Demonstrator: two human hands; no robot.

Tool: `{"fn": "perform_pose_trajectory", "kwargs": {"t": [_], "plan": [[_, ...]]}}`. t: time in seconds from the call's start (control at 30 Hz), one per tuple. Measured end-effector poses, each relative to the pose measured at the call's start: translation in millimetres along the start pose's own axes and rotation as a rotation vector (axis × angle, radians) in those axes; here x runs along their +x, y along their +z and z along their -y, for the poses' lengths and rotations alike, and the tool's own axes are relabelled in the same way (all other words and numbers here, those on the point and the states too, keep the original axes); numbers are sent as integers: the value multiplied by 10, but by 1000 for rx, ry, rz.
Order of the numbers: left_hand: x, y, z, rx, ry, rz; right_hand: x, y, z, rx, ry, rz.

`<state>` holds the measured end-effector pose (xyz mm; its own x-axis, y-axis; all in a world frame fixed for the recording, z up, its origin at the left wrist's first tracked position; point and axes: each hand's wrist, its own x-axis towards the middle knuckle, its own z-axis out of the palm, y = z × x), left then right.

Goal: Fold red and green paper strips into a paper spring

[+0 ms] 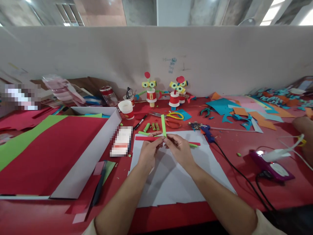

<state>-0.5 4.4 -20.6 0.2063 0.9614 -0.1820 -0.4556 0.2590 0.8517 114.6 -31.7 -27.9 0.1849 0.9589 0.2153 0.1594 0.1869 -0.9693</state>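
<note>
Counter (pixel 244 140): red top, pale partition (pixel 97 49) along the far edge.
Left hand (pixel 148 151): fingers closed, pinching where the strips meet.
Right hand (pixel 179 148): fingers closed on the same spot, fingertips nearly touching the left ones.
Green strip (pixel 163 125): paper, upright from the pinch, lower end between the fingertips.
Red strip (pixel 146 138): paper, runs left from the pinch; more red and green ends show past the right hand, can't tell if same pieces.
White sheet (pixel 171 186): flat on counter under both hands.
Just beyond hands: folded paper springs (pixel 152 126), scissors with yellow handles (pixel 176 115), pen (pixel 140 122).
Left of sheet: phone (pixel 121 141), screen blurred; dark cutter (pixel 99 184) on paper pieces; white box (pixel 95 156) with red and green sheets on top.
Right of sheet: blue glue gun (pixel 207 132), cable trailing to near edge; purple power strip (pixel 272 168) with plugs in.
Back row: white-and-red paper cup (pixel 126 111), cup figures (pixel 151 95) with big eyes and spring arms, pliers (pixel 205 112), heap of coloured paper scraps (pixel 221 107).
Right edge: another person's arm (pixel 304 133), partly in view.
</note>
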Motion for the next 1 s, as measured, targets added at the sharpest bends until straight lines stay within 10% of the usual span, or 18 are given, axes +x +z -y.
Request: {"fn": "perform_pose_trajectory", "kwargs": {"t": [1.0], "plan": [[-4,9,2,64,-39,-59,32,-39,108,356,260,24]]}}
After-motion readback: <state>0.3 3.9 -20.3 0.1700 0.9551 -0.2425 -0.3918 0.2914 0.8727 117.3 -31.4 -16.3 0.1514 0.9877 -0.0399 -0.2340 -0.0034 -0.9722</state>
